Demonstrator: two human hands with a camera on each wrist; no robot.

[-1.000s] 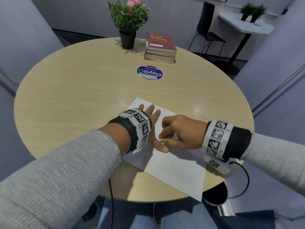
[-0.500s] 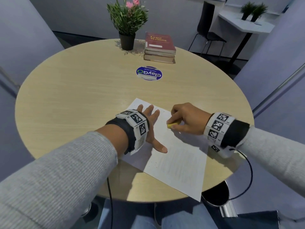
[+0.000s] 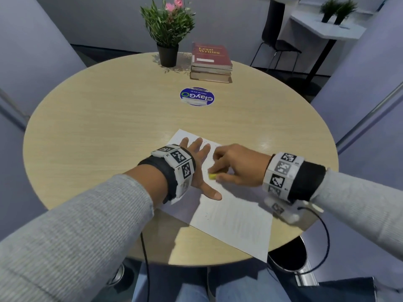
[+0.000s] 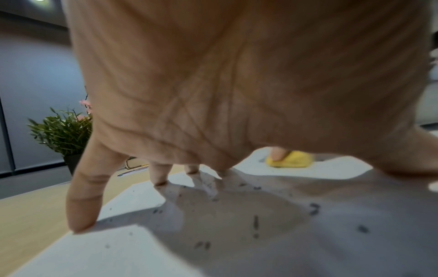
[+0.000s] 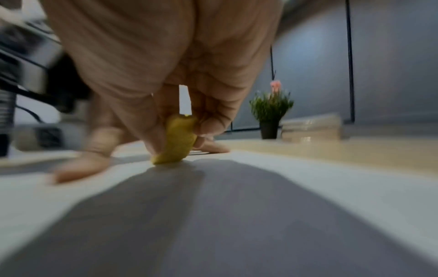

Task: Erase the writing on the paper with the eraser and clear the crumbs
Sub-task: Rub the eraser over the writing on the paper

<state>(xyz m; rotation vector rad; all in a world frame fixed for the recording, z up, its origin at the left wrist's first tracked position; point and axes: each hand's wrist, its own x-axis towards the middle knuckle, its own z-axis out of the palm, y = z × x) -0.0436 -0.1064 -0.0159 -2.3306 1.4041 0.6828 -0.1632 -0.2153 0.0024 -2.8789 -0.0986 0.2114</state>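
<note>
A white sheet of paper [image 3: 235, 216] lies at the near edge of the round wooden table [image 3: 109, 131]. My left hand [image 3: 201, 168] presses flat on the sheet's upper left part, fingers spread and straight. My right hand [image 3: 235, 168] pinches a small yellow eraser [image 3: 212, 176] between thumb and fingers, its lower end on the paper beside the left thumb. In the right wrist view the eraser [image 5: 176, 142] stands tilted on the sheet. Dark eraser crumbs [image 4: 255, 222] lie scattered on the paper [image 4: 331, 234] under my left palm. Faint writing shows on the sheet's lower half.
At the table's far side stand a potted plant [image 3: 168, 33] and a stack of books [image 3: 210, 62]. A round blue sticker [image 3: 197, 97] sits mid-table. A black bin [image 3: 287, 256] stands below the table edge at right. A chair [image 3: 274, 35] is behind.
My right hand with the eraser went up and right across the sheet, then came back down and left beside the left thumb. The left hand has stayed pressed on the paper.
</note>
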